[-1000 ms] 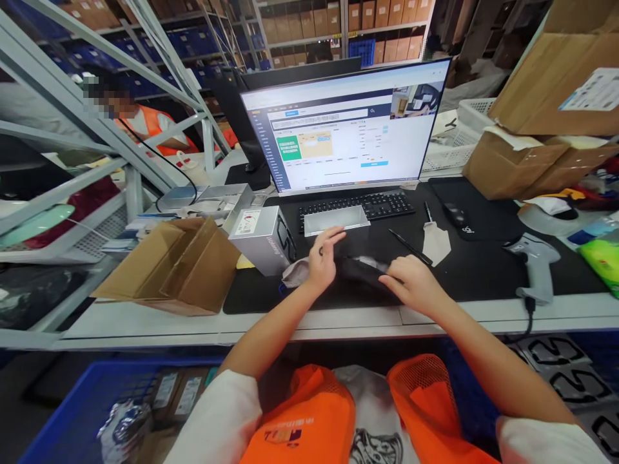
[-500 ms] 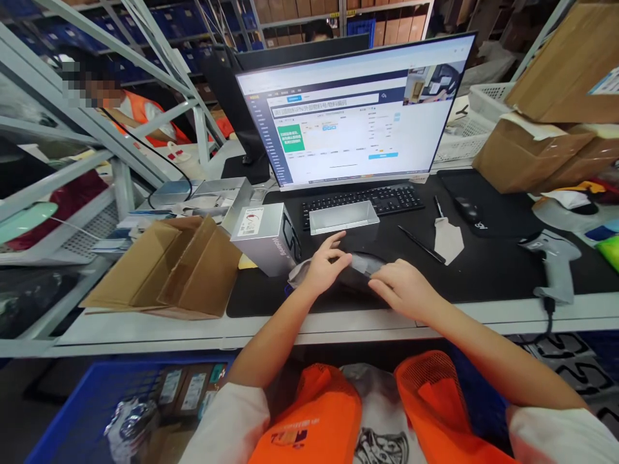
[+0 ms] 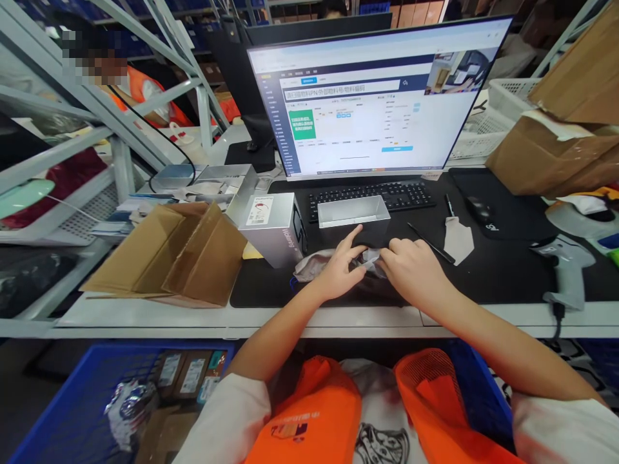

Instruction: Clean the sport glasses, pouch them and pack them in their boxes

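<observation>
My right hand (image 3: 416, 267) is closed, its thumb and fingers pinching a crumpled clear plastic bag (image 3: 371, 258) low over the black desk mat. From the other side my left hand (image 3: 340, 267) grips the same plastic between thumb and fingers, with the index finger stretched out. Under and behind my left hand lies a grey cloth-like pouch (image 3: 312, 265); what lies beneath my hands is mostly hidden. An upright silver product box (image 3: 273, 232) stands just left of them. A shallow silver box tray (image 3: 354, 212) rests beyond my fingers, against the keyboard (image 3: 411, 195).
An open cardboard box (image 3: 193, 258) stands at the left. On the right lie a black pen (image 3: 430, 243), a craft knife (image 3: 449, 205) on a pale paper piece (image 3: 458, 241), a mouse (image 3: 480, 209) and a barcode scanner (image 3: 565, 264). The monitor (image 3: 367, 129) rises behind.
The view has shifted slightly. My hands have drawn a little closer together over the plastic, and my left index finger now points farther up. More of the grey pouch shows.
</observation>
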Available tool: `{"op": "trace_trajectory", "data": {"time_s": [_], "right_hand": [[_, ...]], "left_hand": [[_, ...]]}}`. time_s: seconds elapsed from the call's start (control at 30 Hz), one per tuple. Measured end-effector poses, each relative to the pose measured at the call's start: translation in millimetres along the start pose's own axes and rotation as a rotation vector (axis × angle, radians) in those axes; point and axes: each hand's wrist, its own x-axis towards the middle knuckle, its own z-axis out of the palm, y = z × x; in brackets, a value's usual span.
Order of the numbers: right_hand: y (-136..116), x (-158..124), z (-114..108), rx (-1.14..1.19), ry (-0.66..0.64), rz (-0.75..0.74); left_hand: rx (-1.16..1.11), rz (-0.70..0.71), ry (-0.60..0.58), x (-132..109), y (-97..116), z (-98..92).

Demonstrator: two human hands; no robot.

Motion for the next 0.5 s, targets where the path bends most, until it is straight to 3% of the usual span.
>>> {"op": "trace_trajectory", "data": {"time_s": [0.27, 0.5], "right_hand": [[8, 5, 13, 0.133, -0.032, -0.059], [23, -15, 11, 0.408, -0.022, -0.114]], "left_hand": [[0.043, 0.052, -0.041, 0, 2, -2.2], [0.058, 0.087, -0.037, 0, 6, -3.3]]}}
